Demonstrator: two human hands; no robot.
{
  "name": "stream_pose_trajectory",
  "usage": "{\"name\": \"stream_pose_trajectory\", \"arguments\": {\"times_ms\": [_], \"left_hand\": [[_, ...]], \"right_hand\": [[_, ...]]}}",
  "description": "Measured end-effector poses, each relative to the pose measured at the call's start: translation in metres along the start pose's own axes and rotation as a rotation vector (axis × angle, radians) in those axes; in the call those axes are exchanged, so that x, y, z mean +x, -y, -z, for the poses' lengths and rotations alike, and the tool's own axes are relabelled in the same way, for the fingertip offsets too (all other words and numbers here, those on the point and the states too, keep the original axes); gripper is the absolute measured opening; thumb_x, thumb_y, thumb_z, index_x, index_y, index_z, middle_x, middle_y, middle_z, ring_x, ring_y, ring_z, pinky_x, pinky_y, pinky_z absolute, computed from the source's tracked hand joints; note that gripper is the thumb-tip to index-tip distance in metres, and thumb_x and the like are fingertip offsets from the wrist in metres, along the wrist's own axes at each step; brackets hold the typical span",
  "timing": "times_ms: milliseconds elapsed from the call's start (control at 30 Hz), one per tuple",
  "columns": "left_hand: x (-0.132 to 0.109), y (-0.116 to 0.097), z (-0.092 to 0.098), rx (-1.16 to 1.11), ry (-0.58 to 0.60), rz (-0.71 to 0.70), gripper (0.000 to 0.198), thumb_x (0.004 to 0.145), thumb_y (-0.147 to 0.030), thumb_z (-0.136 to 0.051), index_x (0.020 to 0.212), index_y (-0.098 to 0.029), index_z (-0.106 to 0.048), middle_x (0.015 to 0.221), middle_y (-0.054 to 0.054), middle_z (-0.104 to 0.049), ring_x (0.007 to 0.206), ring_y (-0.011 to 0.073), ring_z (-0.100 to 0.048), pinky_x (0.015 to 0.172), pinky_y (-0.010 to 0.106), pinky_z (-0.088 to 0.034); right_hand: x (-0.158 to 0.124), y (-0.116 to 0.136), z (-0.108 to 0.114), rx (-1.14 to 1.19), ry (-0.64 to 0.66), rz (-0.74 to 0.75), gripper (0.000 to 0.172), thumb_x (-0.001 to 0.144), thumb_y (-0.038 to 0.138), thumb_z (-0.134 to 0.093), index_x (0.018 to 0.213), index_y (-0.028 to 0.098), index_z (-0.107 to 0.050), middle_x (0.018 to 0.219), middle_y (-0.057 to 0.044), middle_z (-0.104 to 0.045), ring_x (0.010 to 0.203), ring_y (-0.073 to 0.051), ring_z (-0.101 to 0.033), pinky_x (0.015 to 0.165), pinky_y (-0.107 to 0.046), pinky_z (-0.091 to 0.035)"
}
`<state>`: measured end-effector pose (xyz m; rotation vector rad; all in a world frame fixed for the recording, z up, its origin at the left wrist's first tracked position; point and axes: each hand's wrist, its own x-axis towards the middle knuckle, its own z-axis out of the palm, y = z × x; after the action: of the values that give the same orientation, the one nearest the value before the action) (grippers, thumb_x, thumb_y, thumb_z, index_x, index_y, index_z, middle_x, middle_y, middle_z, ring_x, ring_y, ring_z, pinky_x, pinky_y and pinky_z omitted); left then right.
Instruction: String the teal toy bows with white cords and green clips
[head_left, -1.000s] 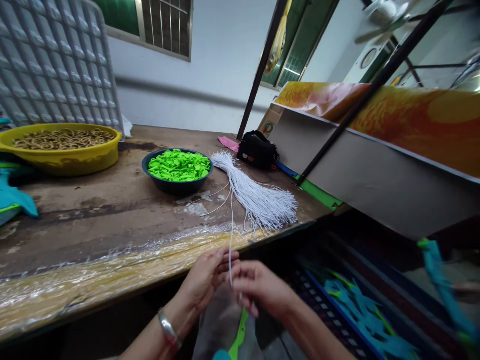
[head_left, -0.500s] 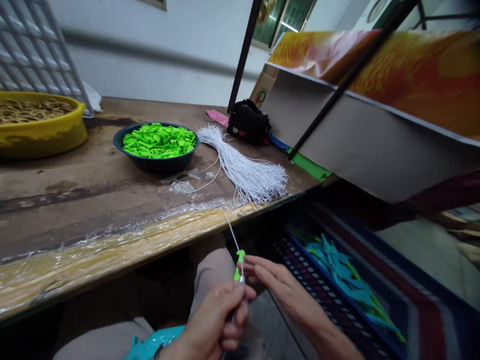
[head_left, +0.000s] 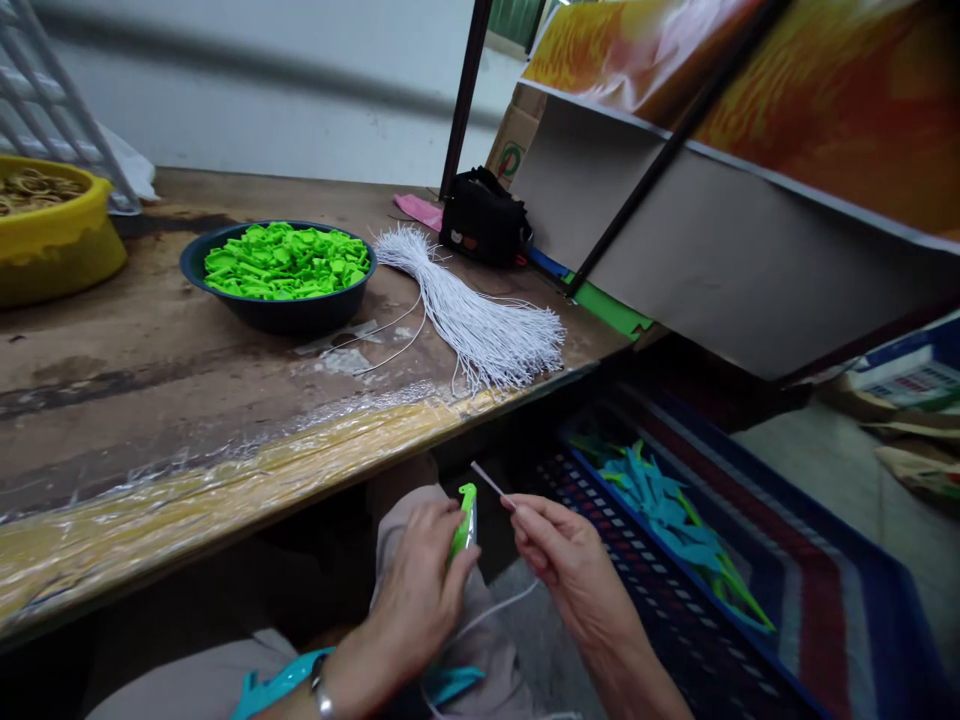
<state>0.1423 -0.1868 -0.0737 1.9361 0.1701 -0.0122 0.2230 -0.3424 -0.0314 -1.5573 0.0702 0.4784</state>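
Below the table's front edge, over my lap, my left hand (head_left: 417, 590) is closed on a small bright green plastic piece (head_left: 463, 518) held upright. My right hand (head_left: 559, 560) pinches the end of a thin white string (head_left: 489, 482) just right of that piece; the string loops down between the two hands. On the table lie a bundle of white strings (head_left: 480, 328) and a dark bowl (head_left: 270, 312) filled with green plastic pieces (head_left: 285, 260).
A yellow basin (head_left: 52, 245) of brownish rings stands at the far left beside a white grid crate (head_left: 45, 110). A black pouch (head_left: 484, 215) sits at the table's back. A slanted board (head_left: 720, 240) rises at right. A blue crate (head_left: 690, 590) with teal pieces (head_left: 667, 510) lies below.
The camera has tilted downward. My hands dropped from the table edge to my lap; the green piece came up into my left hand, and my right hand now pinches the string end apart from it.
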Motion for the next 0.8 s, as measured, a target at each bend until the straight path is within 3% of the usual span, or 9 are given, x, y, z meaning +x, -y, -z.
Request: {"name": "stream_pose_trajectory", "arguments": {"times_ms": [100,200,267,333,400,433,500,600,800], "left_hand": [[0.028,0.014,-0.011,0.103,-0.067,0.008,0.049,0.089,-0.030,-0.053,0.128,-0.001,-0.061,0.155,0.028,-0.042,0.150,0.0395,-0.024,0.123,0.057,-0.010],[0.044,0.024,-0.025,0.028,-0.061,0.037,0.043,0.080,-0.026,-0.062,0.116,-0.002,-0.065,0.152,0.031,-0.045,0.151,0.0436,-0.022,0.123,0.061,-0.002],[0.046,0.026,-0.027,-0.074,-0.046,0.051,0.036,0.074,-0.024,-0.068,0.106,-0.009,-0.067,0.148,0.028,-0.051,0.150,0.0427,-0.026,0.123,0.061,-0.007],[0.045,0.022,-0.024,-0.235,-0.011,0.070,0.032,0.074,-0.024,-0.068,0.105,-0.015,-0.063,0.140,0.023,-0.060,0.140,0.0386,-0.045,0.118,0.057,-0.027],[0.042,0.014,-0.018,-0.424,0.038,0.097,0.030,0.081,-0.028,-0.062,0.109,-0.018,-0.057,0.126,0.017,-0.068,0.110,0.0299,-0.068,0.099,0.047,-0.050],[0.040,0.010,-0.015,-0.512,0.061,0.111,0.028,0.084,-0.030,-0.059,0.109,-0.019,-0.055,0.114,0.014,-0.071,0.091,0.0245,-0.072,0.087,0.041,-0.056],[0.037,0.000,-0.011,-0.650,0.095,0.131,0.026,0.087,-0.034,-0.060,0.106,-0.018,-0.053,0.089,0.006,-0.071,0.065,0.0165,-0.066,0.069,0.032,-0.055],[0.034,-0.010,-0.007,-0.770,0.103,0.144,0.028,0.084,-0.036,-0.068,0.098,-0.017,-0.055,0.063,-0.004,-0.058,0.053,0.0120,-0.052,0.059,0.025,-0.047],[0.034,-0.015,-0.001,-0.855,0.029,0.135,0.025,0.084,-0.039,-0.070,0.082,-0.016,-0.060,0.069,-0.003,-0.057,0.057,0.0104,-0.049,0.059,0.023,-0.044]], "right_hand": [[0.009,0.001,0.006,-0.213,-0.015,0.117,0.030,0.073,0.044,-0.081,0.076,0.014,-0.078,0.063,-0.002,-0.062,0.057,-0.011,-0.048,0.052,-0.020,-0.035],[0.015,-0.001,0.007,-0.395,0.002,0.216,0.023,0.077,0.038,-0.074,0.071,0.016,-0.077,0.069,-0.004,-0.069,0.064,-0.015,-0.056,0.059,-0.023,-0.041],[0.017,0.001,0.007,-0.485,0.021,0.271,0.023,0.081,0.036,-0.069,0.072,0.017,-0.076,0.068,-0.003,-0.069,0.063,-0.016,-0.057,0.059,-0.023,-0.041],[0.015,0.005,0.006,-0.547,0.023,0.328,0.022,0.083,0.034,-0.064,0.072,0.017,-0.072,0.067,-0.002,-0.066,0.062,-0.015,-0.057,0.059,-0.023,-0.041],[0.011,0.011,0.003,-0.582,0.015,0.374,0.021,0.085,0.032,-0.061,0.073,0.018,-0.068,0.067,-0.001,-0.063,0.061,-0.014,-0.055,0.057,-0.022,-0.040],[0.008,0.014,0.000,-0.591,0.014,0.387,0.019,0.087,0.031,-0.059,0.074,0.018,-0.066,0.067,-0.001,-0.061,0.060,-0.014,-0.055,0.055,-0.022,-0.039],[0.001,0.020,-0.007,-0.603,0.027,0.406,0.018,0.090,0.029,-0.057,0.077,0.018,-0.064,0.068,0.000,-0.061,0.059,-0.013,-0.057,0.054,-0.021,-0.040],[-0.004,0.022,-0.016,-0.676,0.051,0.480,0.019,0.096,0.025,-0.053,0.084,0.019,-0.067,0.076,-0.002,-0.064,0.061,-0.013,-0.060,0.056,-0.021,-0.042],[-0.002,0.019,-0.018,-0.944,0.065,0.713,0.017,0.099,0.018,-0.057,0.092,0.021,-0.072,0.079,-0.001,-0.068,0.070,-0.015,-0.064,0.064,-0.024,-0.043]]}}
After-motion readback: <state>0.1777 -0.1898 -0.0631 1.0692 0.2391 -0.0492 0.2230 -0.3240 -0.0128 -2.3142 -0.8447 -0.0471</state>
